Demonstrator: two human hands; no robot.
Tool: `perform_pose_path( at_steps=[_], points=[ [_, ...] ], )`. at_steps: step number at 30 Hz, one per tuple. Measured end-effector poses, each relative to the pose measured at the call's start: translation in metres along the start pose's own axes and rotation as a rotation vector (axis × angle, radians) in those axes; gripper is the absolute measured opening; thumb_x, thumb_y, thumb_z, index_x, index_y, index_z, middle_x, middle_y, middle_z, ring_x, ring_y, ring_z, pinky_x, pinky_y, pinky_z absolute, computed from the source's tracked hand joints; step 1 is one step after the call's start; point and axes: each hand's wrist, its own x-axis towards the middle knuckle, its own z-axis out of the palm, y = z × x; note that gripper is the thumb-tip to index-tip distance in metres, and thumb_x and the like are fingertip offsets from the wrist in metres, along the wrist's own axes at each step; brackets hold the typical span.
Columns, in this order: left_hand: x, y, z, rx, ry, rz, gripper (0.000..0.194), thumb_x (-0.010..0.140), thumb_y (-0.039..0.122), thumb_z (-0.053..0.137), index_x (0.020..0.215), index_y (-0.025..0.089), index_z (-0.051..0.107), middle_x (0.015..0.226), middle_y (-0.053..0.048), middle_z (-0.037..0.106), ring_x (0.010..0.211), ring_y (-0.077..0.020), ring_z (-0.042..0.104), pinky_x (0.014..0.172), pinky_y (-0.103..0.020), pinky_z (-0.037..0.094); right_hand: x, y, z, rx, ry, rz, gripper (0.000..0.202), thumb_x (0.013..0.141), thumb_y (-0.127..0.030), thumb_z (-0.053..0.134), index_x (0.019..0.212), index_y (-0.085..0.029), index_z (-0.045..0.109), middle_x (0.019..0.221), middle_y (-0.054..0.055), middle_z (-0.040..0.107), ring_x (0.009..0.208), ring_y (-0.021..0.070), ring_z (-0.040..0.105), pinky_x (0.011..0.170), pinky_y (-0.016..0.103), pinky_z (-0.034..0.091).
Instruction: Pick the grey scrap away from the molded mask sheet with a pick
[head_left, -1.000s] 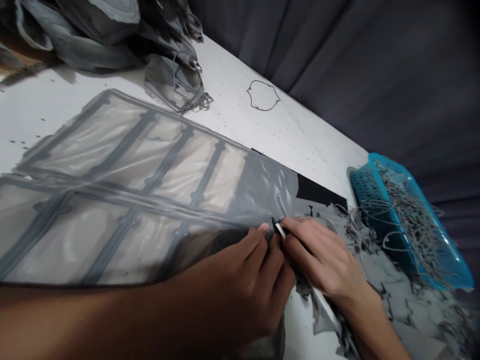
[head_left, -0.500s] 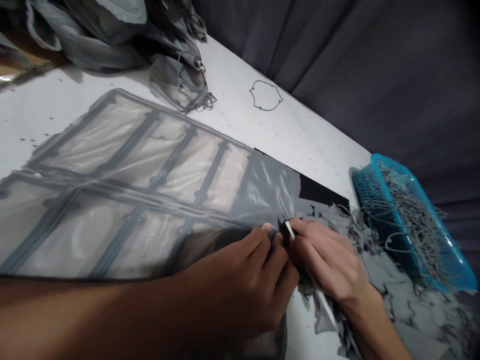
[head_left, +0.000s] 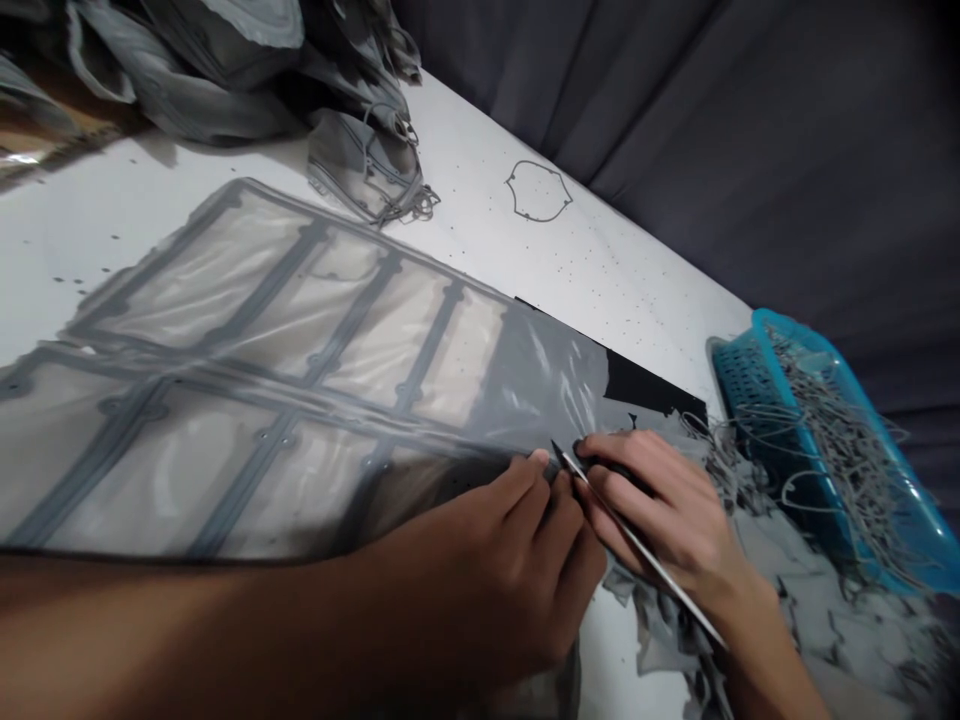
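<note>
A translucent grey sheet (head_left: 352, 330) with darker frame-like bands and small holes lies across the white table. My left hand (head_left: 517, 550) is closed on the sheet, its fingertips pinching near the middle band at the sheet's right part. Close beside those fingertips, my right hand (head_left: 660, 500) is closed around a slim white tool (head_left: 652, 560) with a dark pointed tip. The tip is at the sheet just right of my left fingertips. A small dark round item (head_left: 611, 466) shows between my right fingers; what it is I cannot make out.
A blue basket (head_left: 814, 350) full of thin grey loops stands at the right. Grey scraps (head_left: 825, 620) pile below it. A black strip (head_left: 649, 385) shows under the sheet. A thin grey outline piece (head_left: 538, 220) lies farther back. Grey pieces (head_left: 360, 165) heap at the upper left.
The white tool has changed its angle in my right hand, so more of its shaft shows. My left hand keeps its pinch. The whole view has shifted slightly.
</note>
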Motion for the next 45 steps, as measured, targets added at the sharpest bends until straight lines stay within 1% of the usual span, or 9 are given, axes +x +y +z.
perform_pose_path(
  at_steps=[9,13,20,26,30,33,37,41,45],
  points=[
    [0.0014,-0.0007,0.0,-0.006,0.0,0.0,0.044,0.105,0.041,0.05,0.124,0.012,0.078,0.122,-0.019,0.084,0.107,-0.0323,0.08,0.105,-0.046,0.062,-0.0002,-0.0006,-0.0008,0.015,-0.043,0.01,0.013,0.106,-0.006,0.064,0.106,-0.019,0.064,0.119,0.017,0.074,0.093,0.0256,0.064,0.083,0.042,0.05],
    [0.001,-0.0015,-0.0002,-0.01,0.006,0.003,0.047,0.106,0.04,0.049,0.127,0.009,0.077,0.122,-0.02,0.084,0.107,-0.0324,0.081,0.105,-0.046,0.062,0.0018,-0.0036,-0.0025,-0.012,-0.051,-0.008,0.01,0.109,-0.009,0.063,0.105,-0.018,0.063,0.118,0.018,0.074,0.091,0.0254,0.062,0.082,0.042,0.049],
    [0.0011,-0.0021,-0.0005,-0.005,0.003,0.009,0.044,0.106,0.039,0.05,0.125,0.012,0.079,0.118,-0.018,0.084,0.104,-0.0323,0.081,0.103,-0.045,0.063,0.003,-0.0079,-0.0014,-0.107,-0.021,-0.065,0.022,0.107,-0.001,0.053,0.105,-0.018,0.067,0.116,0.019,0.078,0.091,0.0265,0.066,0.082,0.044,0.054],
    [0.0016,-0.0006,-0.0008,-0.023,0.003,-0.014,0.042,0.106,0.041,0.052,0.12,0.012,0.078,0.116,-0.019,0.084,0.104,-0.0325,0.08,0.105,-0.046,0.061,0.0015,-0.0083,-0.0011,-0.116,-0.005,-0.098,0.019,0.107,-0.003,0.058,0.104,-0.015,0.072,0.114,0.019,0.079,0.096,0.0295,0.071,0.084,0.046,0.058],
    [0.0022,-0.0003,-0.0002,-0.003,0.021,-0.006,0.042,0.106,0.039,0.05,0.121,0.012,0.079,0.12,-0.019,0.085,0.105,-0.0325,0.081,0.103,-0.045,0.063,-0.0014,-0.006,0.0015,-0.1,0.075,-0.143,0.019,0.105,-0.001,0.062,0.098,-0.014,0.073,0.108,0.02,0.079,0.092,0.0284,0.071,0.081,0.045,0.059],
    [0.002,-0.0014,0.0,0.005,0.018,-0.013,0.044,0.107,0.039,0.048,0.123,0.012,0.08,0.122,-0.019,0.085,0.107,-0.0326,0.081,0.105,-0.044,0.062,-0.0023,-0.0045,0.0028,-0.062,0.101,-0.119,0.017,0.104,-0.001,0.063,0.1,-0.016,0.07,0.11,0.019,0.079,0.087,0.0261,0.068,0.078,0.043,0.057],
    [0.0011,-0.0033,0.0007,0.002,0.025,0.018,0.045,0.106,0.039,0.049,0.125,0.011,0.079,0.121,-0.019,0.085,0.106,-0.0332,0.082,0.102,-0.045,0.064,0.0,-0.0028,0.0017,0.006,0.027,-0.034,0.013,0.106,-0.007,0.065,0.102,-0.02,0.067,0.113,0.015,0.079,0.087,0.0245,0.067,0.078,0.041,0.053],
    [0.0008,-0.0021,0.0019,0.002,0.038,0.013,0.044,0.105,0.037,0.05,0.125,0.01,0.078,0.121,-0.02,0.085,0.106,-0.0341,0.082,0.103,-0.046,0.063,0.0024,-0.0015,0.0002,0.052,-0.008,0.054,0.017,0.105,-0.006,0.064,0.099,-0.023,0.066,0.113,0.012,0.077,0.087,0.0228,0.066,0.081,0.039,0.052],
    [0.001,0.0003,0.0013,0.01,0.014,-0.012,0.045,0.105,0.039,0.05,0.126,0.011,0.079,0.127,-0.02,0.084,0.112,-0.0343,0.081,0.107,-0.046,0.062,0.0052,-0.0032,-0.0006,0.103,0.021,0.074,0.02,0.104,-0.005,0.064,0.095,-0.022,0.067,0.11,0.011,0.077,0.086,0.0227,0.067,0.081,0.04,0.053]
  ],
)
